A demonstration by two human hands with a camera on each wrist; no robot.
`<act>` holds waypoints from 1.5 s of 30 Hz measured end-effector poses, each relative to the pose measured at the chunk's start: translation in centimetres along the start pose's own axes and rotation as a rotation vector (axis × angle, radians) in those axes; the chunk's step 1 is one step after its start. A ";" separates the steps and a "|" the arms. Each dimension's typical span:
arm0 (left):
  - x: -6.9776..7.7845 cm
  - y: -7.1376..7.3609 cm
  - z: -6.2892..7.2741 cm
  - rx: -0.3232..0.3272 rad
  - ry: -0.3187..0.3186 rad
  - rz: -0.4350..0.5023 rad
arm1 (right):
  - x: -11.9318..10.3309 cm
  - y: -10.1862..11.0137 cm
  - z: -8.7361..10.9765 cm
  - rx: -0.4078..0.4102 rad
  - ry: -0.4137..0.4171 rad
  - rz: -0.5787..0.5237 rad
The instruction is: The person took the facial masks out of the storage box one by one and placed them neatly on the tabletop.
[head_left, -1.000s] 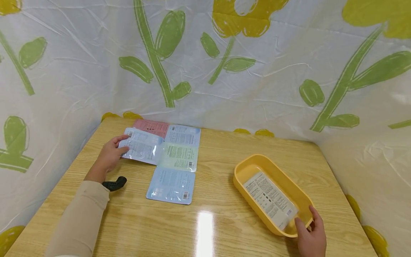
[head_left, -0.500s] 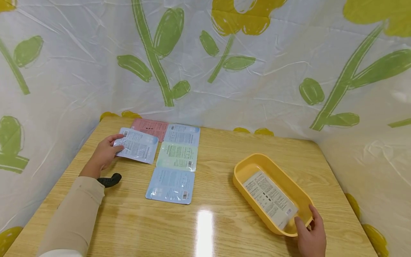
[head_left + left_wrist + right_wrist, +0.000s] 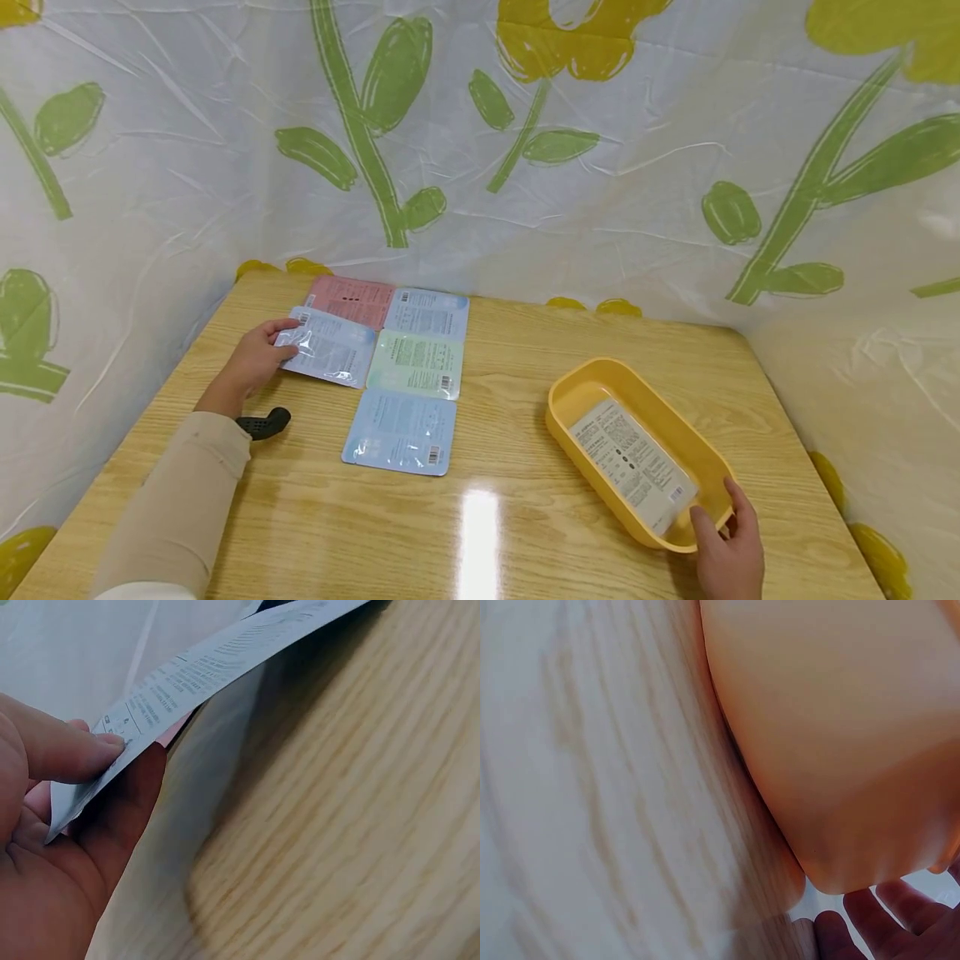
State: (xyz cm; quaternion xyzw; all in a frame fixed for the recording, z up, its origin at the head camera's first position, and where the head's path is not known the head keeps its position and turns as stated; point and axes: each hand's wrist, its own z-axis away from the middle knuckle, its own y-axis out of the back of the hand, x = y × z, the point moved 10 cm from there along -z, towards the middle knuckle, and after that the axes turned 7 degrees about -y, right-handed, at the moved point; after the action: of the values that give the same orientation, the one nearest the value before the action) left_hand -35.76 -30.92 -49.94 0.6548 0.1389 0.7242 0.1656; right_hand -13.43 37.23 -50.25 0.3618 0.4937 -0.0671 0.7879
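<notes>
My left hand (image 3: 258,358) pinches the left edge of a pale blue foil packet (image 3: 330,348), thumb on top and fingers beneath. In the left wrist view this packet (image 3: 202,682) is tilted, its held edge raised off the wood. Close around it lie a pink packet (image 3: 351,302), another blue packet (image 3: 427,315), a green packet (image 3: 415,365) and a lower blue packet (image 3: 400,433). My right hand (image 3: 727,542) grips the near right end of a yellow plastic bin (image 3: 712,467), thumb over the rim. Inside the bin lies a whitish printed packet (image 3: 633,467).
Everything stands on a wooden table (image 3: 510,442). A floral curtain (image 3: 600,208) hangs along the back and both sides. A black strap piece (image 3: 266,423) sticks out from my left wrist.
The held blue packet has slid left off the green one, then eased slightly back right and nearer to me. My right hand and the bin have stayed put.
</notes>
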 end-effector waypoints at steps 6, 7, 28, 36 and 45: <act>-0.1 -0.7 0.0 -0.029 -0.001 -0.038 | 0.0 0.0 0.0 -0.003 0.003 -0.013; -0.1 -0.8 0.0 -0.032 -0.001 -0.046 | 0.0 0.0 0.0 -0.003 0.002 -0.014; 0.1 -0.9 0.1 -0.058 0.057 -0.305 | 0.4 0.1 -0.1 0.017 -0.016 -0.014; 0.1 -0.7 -0.5 -0.061 0.051 -0.445 | 0.2 0.0 -0.1 0.004 0.000 -0.014; 0.5 -0.4 -0.4 -0.047 0.057 -0.503 | -0.2 0.0 0.1 0.004 0.004 0.002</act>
State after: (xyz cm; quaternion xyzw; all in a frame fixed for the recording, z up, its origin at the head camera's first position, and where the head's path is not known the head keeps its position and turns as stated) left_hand -36.17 -30.30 -49.67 0.5749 0.2851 0.6816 0.3516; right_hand -13.47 37.08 -50.06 0.3639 0.4949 -0.0664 0.7863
